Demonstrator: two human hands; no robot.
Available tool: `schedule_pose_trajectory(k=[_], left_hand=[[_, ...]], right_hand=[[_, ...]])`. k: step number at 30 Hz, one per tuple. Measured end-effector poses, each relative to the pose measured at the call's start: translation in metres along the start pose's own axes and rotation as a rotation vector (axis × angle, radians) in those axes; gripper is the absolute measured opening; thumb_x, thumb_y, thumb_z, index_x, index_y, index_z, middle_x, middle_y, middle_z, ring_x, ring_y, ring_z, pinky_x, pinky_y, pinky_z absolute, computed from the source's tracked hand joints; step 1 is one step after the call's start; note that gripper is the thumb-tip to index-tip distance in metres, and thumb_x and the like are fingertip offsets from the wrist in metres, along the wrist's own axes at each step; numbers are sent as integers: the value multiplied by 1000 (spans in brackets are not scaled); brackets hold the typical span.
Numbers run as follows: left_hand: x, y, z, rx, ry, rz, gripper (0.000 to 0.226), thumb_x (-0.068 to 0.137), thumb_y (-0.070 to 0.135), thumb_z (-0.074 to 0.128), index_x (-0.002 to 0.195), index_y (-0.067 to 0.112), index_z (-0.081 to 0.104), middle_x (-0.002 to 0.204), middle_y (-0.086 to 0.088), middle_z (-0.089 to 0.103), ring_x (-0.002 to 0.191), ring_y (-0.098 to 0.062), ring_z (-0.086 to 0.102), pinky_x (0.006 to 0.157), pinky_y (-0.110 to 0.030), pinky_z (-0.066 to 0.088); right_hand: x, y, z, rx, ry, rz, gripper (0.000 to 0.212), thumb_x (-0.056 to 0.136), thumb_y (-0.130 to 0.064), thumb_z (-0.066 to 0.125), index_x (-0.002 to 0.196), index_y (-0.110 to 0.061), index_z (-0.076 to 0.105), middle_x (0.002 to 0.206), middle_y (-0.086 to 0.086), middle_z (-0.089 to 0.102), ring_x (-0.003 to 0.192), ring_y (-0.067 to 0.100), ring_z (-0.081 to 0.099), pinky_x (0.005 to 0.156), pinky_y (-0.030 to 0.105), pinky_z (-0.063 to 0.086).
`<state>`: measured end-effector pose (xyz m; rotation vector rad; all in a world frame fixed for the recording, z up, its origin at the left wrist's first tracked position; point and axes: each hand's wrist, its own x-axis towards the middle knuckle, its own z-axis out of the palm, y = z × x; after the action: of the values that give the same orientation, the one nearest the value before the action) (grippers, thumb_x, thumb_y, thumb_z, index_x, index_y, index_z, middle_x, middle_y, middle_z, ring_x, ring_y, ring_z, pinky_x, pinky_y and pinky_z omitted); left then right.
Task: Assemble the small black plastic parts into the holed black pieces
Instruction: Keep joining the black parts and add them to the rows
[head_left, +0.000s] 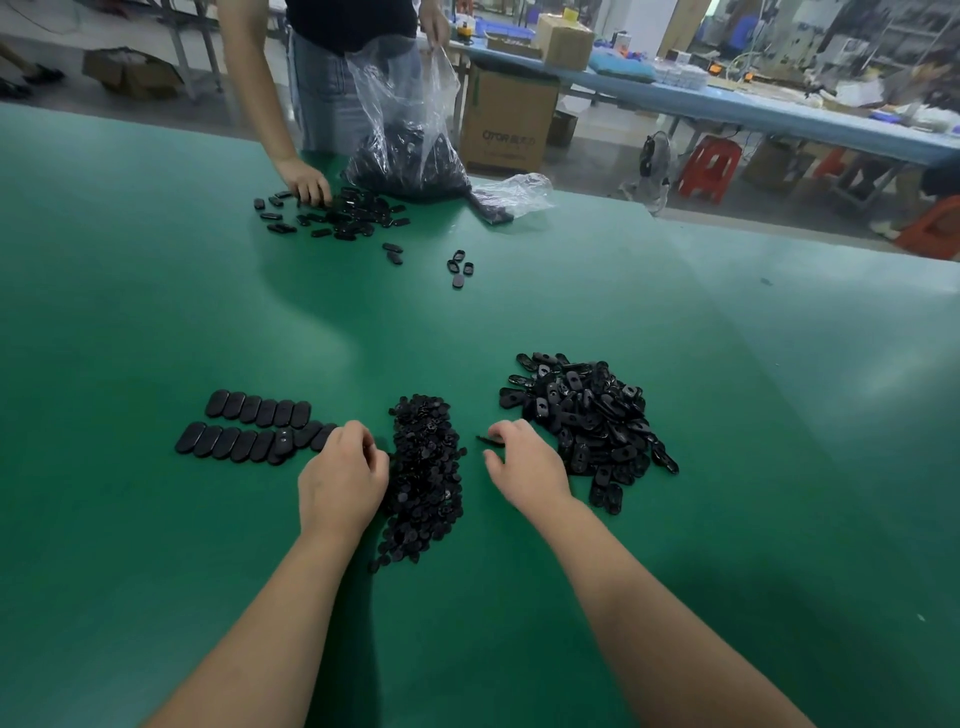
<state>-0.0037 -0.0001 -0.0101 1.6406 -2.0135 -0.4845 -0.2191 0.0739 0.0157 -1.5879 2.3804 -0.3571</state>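
Note:
A heap of small black plastic parts (426, 467) lies in the middle of the green table (156, 312). To its right is a pile of holed black oval pieces (592, 421). Two rows of finished oval pieces (249, 426) lie on the left. My left hand (343, 478) rests at the left edge of the small-parts heap, fingers curled into it; what they hold is hidden. My right hand (524, 462) sits between the two piles and pinches a thin black piece (488, 440) at its fingertips.
Across the table another person's hand (306, 182) rests on scattered black oval pieces (337, 215), beside a clear plastic bag (410, 135) full of them. A few loose pieces (460, 267) lie mid-table. Cardboard boxes, red stools and a blue bench stand beyond.

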Motion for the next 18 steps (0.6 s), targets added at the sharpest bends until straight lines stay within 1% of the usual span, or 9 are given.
schedule_pose_trajectory(k=[3, 5, 7, 8, 10, 11, 15, 16, 18], left_hand=[[0, -1, 0, -1, 4, 4, 15, 92, 23, 58, 81, 23, 48, 75, 9, 51, 58, -10, 52, 54, -31, 48], [0, -1, 1, -5, 6, 7, 15, 91, 22, 58, 81, 23, 48, 75, 9, 51, 58, -10, 52, 53, -31, 46], [-1, -1, 1, -7, 10, 7, 14, 91, 22, 59, 81, 23, 48, 75, 9, 51, 58, -10, 52, 53, -30, 46], [0, -1, 1, -10, 12, 7, 14, 91, 22, 59, 82, 22, 48, 75, 9, 52, 58, -10, 52, 53, -30, 45], [0, -1, 1, -10, 11, 5, 14, 92, 22, 59, 82, 23, 49, 76, 9, 52, 58, -9, 52, 53, -29, 44], [0, -1, 1, -10, 10, 4, 14, 92, 22, 59, 82, 23, 49, 76, 9, 52, 58, -9, 52, 53, -29, 42], [-1, -3, 1, -15, 17, -10, 13, 91, 22, 59, 82, 23, 49, 76, 9, 53, 59, -9, 51, 54, -29, 38], [-1, -3, 1, -17, 21, -13, 13, 91, 23, 59, 82, 23, 49, 76, 9, 53, 59, -8, 51, 55, -29, 38], [0, -3, 2, -25, 27, -14, 13, 91, 23, 59, 82, 23, 50, 77, 9, 53, 60, -8, 51, 56, -29, 38]], right_hand=[[-4, -1, 3, 29, -24, -1, 33, 103, -31, 55, 135, -22, 52, 128, -3, 59, 106, 19, 64, 83, 34, 53], [-6, 0, 3, 43, -30, 10, 32, 103, -29, 55, 135, -22, 55, 127, -1, 62, 109, 20, 63, 87, 35, 53], [-7, 2, 3, 102, -34, 28, 33, 103, -27, 55, 136, -24, 57, 120, -2, 64, 103, 20, 63, 84, 33, 53], [-7, 2, 3, 170, -33, 45, 32, 103, -26, 56, 135, -24, 59, 111, -4, 64, 96, 18, 62, 81, 32, 53], [-8, 3, 2, 393, -19, 106, 27, 102, -21, 58, 128, -24, 63, 90, -9, 59, 79, 12, 58, 72, 31, 52], [-8, 3, 2, 523, -13, 147, 24, 101, -18, 59, 124, -22, 63, 85, -8, 60, 74, 11, 59, 70, 32, 55], [-17, 1, 2, 951, 2, 239, 26, 101, -7, 56, 127, -12, 55, 93, 6, 73, 72, 12, 71, 77, 31, 62], [-19, 0, 3, 1014, 9, 244, 28, 101, -5, 55, 127, -14, 53, 95, 8, 73, 73, 13, 72, 79, 33, 62], [-24, -1, 6, 1080, 15, 244, 39, 101, -3, 55, 130, -28, 47, 97, 9, 71, 74, 14, 73, 82, 35, 62]])
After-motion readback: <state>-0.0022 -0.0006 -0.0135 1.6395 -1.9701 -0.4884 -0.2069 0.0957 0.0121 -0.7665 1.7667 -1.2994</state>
